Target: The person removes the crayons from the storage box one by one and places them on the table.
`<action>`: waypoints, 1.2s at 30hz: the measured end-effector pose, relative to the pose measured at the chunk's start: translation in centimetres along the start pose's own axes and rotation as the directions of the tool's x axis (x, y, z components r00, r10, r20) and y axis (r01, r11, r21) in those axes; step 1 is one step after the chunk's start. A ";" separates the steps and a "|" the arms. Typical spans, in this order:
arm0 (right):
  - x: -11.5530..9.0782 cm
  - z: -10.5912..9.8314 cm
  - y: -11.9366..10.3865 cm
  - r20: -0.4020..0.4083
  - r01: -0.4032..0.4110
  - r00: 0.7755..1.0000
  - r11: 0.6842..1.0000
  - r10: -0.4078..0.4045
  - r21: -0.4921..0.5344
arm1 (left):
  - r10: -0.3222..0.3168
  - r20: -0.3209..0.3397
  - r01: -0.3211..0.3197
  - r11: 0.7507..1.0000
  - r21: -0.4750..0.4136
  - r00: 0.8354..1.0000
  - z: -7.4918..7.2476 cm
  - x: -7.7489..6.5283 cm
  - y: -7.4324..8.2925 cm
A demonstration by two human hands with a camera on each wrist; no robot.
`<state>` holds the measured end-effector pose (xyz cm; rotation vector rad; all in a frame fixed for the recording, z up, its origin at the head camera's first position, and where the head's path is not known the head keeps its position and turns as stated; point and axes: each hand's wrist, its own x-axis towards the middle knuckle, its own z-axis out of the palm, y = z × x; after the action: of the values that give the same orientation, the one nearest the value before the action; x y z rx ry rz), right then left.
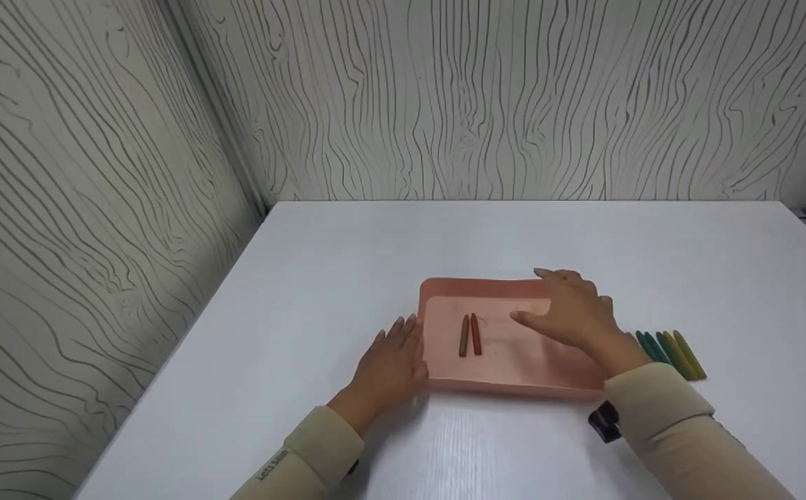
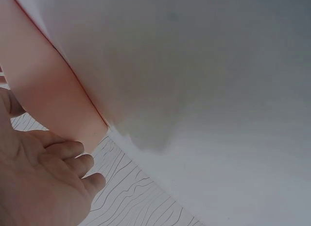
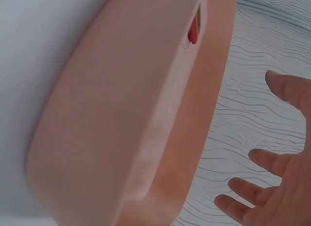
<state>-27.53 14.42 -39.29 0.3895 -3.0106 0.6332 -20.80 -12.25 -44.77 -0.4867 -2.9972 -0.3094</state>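
A shallow pink tray [image 1: 514, 387] lies on the white table with two crayons side by side in its left half, one olive-brown [image 1: 464, 337] and one red [image 1: 476, 335]. Against the tray's left wall rests my left hand [image 1: 390, 364], fingers extended; the left wrist view shows its fingertips at the pink wall [image 2: 53, 85]. My right hand [image 1: 573, 312] is over the tray's right part, thumb and fingers spread, holding nothing. To the right of the tray, partly behind my right wrist, lie several green crayons [image 1: 655, 347] and yellow crayons [image 1: 689, 354].
The white table [image 1: 347, 243] extends around the tray on all sides. Behind it stands a wall panel with a wood-grain pattern [image 1: 472, 104], and a similar panel [image 1: 97, 208] is on the left. A black device [image 1: 604, 421] sits under my right sleeve cuff.
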 end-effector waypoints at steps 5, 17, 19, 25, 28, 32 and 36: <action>0.0 1.4 -1.0 0.032 0.009 0.999 0.999 -0.010 0.043 | -0.014 0.012 0.014 1.000 -0.003 1.000 0.1 0.2 0.0; 0.2 4.2 -2.5 0.070 0.010 0.997 0.999 -0.012 0.038 | -0.009 0.000 0.009 1.000 -0.027 1.000 0.1 0.2 0.1; 0.2 4.6 -2.7 0.068 0.010 0.998 1.000 -0.011 0.020 | -0.009 0.006 0.009 1.000 -0.025 1.000 0.1 0.3 0.2; 0.4 5.4 -3.0 0.072 0.006 0.997 1.000 -0.006 0.007 | -0.004 0.018 0.004 1.000 -0.002 1.000 0.1 0.4 0.1; 0.5 5.7 -3.1 0.066 0.013 0.998 1.000 -0.013 0.000 | -0.009 0.015 0.009 1.000 -0.002 1.000 0.2 0.4 0.0; 0.7 6.0 -3.5 0.060 0.026 0.998 0.999 -0.024 -0.028 | -0.011 0.014 0.010 1.000 0.005 1.000 0.2 0.3 0.0; 0.8 6.4 -3.8 0.065 0.026 0.998 0.998 -0.023 -0.051 | -0.010 0.008 0.010 1.000 0.011 1.000 0.3 0.2 -0.1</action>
<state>-27.31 8.34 -43.58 0.4517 -3.0708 0.5500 -21.06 -12.17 -45.03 -0.4738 -3.0080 -0.2927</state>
